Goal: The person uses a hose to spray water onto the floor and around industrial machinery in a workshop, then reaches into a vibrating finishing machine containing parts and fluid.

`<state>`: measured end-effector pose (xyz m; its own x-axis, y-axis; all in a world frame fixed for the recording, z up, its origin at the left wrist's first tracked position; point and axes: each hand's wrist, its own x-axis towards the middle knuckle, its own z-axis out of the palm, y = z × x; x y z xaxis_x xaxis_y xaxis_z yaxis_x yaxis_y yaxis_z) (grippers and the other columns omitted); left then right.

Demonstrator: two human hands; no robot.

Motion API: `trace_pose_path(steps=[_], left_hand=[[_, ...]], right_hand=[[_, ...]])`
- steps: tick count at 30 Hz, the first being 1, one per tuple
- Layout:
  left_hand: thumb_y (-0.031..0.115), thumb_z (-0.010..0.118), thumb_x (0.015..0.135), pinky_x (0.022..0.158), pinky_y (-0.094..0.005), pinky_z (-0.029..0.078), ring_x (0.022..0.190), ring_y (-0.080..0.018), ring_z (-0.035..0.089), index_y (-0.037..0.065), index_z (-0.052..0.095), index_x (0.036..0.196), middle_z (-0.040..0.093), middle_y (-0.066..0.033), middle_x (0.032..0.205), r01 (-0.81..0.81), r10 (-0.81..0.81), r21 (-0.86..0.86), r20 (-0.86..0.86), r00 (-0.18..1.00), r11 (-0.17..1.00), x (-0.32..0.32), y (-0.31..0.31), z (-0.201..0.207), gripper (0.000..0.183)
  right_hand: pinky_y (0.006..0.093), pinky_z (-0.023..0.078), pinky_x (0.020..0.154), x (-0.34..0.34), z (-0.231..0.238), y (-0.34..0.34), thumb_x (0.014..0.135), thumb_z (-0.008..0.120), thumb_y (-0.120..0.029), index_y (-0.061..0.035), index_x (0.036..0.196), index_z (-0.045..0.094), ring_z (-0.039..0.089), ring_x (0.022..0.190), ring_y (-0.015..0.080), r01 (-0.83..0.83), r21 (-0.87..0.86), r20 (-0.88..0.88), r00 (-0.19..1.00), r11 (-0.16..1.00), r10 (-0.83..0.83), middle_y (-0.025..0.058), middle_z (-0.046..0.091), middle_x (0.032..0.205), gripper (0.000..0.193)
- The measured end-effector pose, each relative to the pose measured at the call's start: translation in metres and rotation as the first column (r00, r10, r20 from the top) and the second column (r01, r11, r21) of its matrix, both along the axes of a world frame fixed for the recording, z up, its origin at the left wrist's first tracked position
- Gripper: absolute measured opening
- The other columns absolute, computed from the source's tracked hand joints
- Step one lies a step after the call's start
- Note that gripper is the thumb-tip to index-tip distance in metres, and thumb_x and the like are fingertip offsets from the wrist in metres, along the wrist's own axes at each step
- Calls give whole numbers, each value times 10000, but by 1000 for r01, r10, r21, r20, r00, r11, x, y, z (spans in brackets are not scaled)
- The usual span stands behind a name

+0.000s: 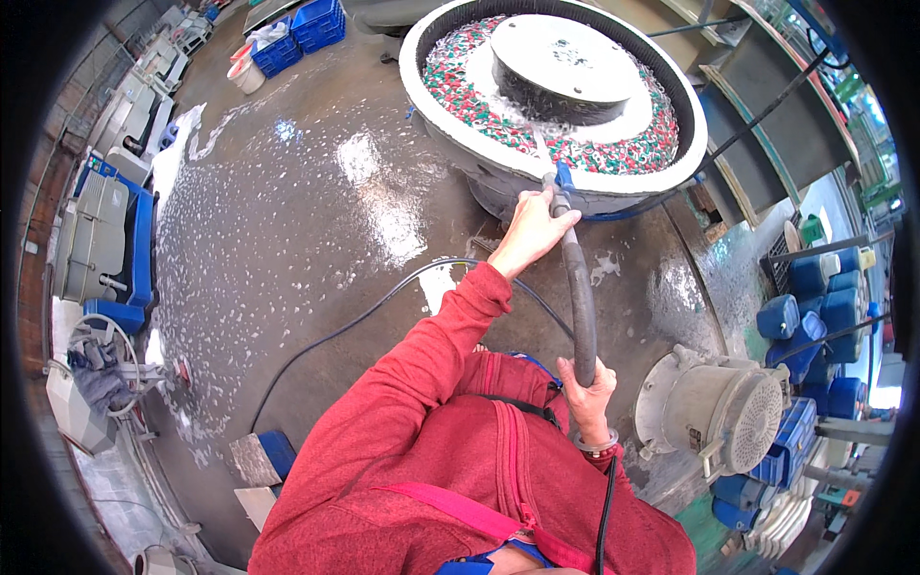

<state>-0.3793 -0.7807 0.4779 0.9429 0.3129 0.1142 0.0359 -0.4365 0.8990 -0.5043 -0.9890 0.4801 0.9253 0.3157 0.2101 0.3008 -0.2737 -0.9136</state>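
Note:
My left hand [534, 230] is wrapped round the upper end of a dark grey hose [579, 297], just below a valve with a blue lever [563, 177]. Lower down, close to my body, my right hand [588, 395] grips the same hose. From its nozzle a whitish stream of water [542, 146] runs into a large round tub [412, 77] with a thick white rim. Small red, green and white pieces [458, 88] fill the ring inside, with foam among them. A round white lid [565, 57] caps the tub's raised centre.
Wet, foam-spotted floor [287, 220] spreads to the left. A thin dark cable or hose [350, 329] loops across it. Blue crates [318, 24] and a white bucket [246, 75] stand far left. At right are a metal drum-shaped machine [709, 407] and several blue jugs [843, 316].

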Motion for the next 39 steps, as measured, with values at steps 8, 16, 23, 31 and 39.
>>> trace_pose_path(steps=[8, 16, 23, 31, 39], left_hand=[[598, 315, 836, 697, -420, 418, 692, -328, 590, -37, 544, 592, 532, -198, 545, -112, 77, -207, -170, 982, 972, 0, 35, 21, 718], [549, 427, 813, 658, -348, 461, 732, -260, 596, -31, 596, 868, 612, -177, 773, -72, 99, 122, -234, 967, 990, 31, 30, 44, 607], [352, 591, 763, 752, -407, 436, 884, -325, 578, -33, 503, 993, 596, -189, 888, 12, 25, 187, -191, 981, 982, 39, 5, 16, 457], [377, 507, 802, 785, -465, 432, 960, -364, 545, -17, 513, 1060, 529, -243, 1046, 96, 170, 534, -427, 888, 840, 58, 17, 15, 472], [424, 541, 796, 746, -413, 436, 867, -341, 553, -8, 521, 967, 549, -186, 924, -29, 106, 530, -115, 988, 848, 8, 99, 8, 465]], right_hand=[[211, 353, 441, -2, -3, 9, 718, 682, -81, -36, 627, 522, 424, 450, 45, 70, 15, 47, 996, 997, -70, -23, 474, 492, 190], [269, 381, 419, -6, -20, 4, 655, 732, -86, -22, 699, 555, 520, 402, 184, 51, -96, 264, 964, 994, -24, 71, 559, 530, 193], [286, 358, 409, -15, -23, 1, 646, 734, -90, -61, 656, 514, 484, 371, 193, 96, -125, 423, 906, 987, -34, 41, 476, 466, 222], [294, 335, 439, -7, -34, 29, 622, 744, -128, -87, 621, 466, 457, 389, 209, -35, -131, 425, 901, 991, 88, 50, 465, 494, 281], [293, 368, 395, -7, -17, 56, 600, 689, -59, -64, 658, 541, 506, 412, 192, -309, -39, 354, 885, 950, 302, 46, 474, 480, 159]])
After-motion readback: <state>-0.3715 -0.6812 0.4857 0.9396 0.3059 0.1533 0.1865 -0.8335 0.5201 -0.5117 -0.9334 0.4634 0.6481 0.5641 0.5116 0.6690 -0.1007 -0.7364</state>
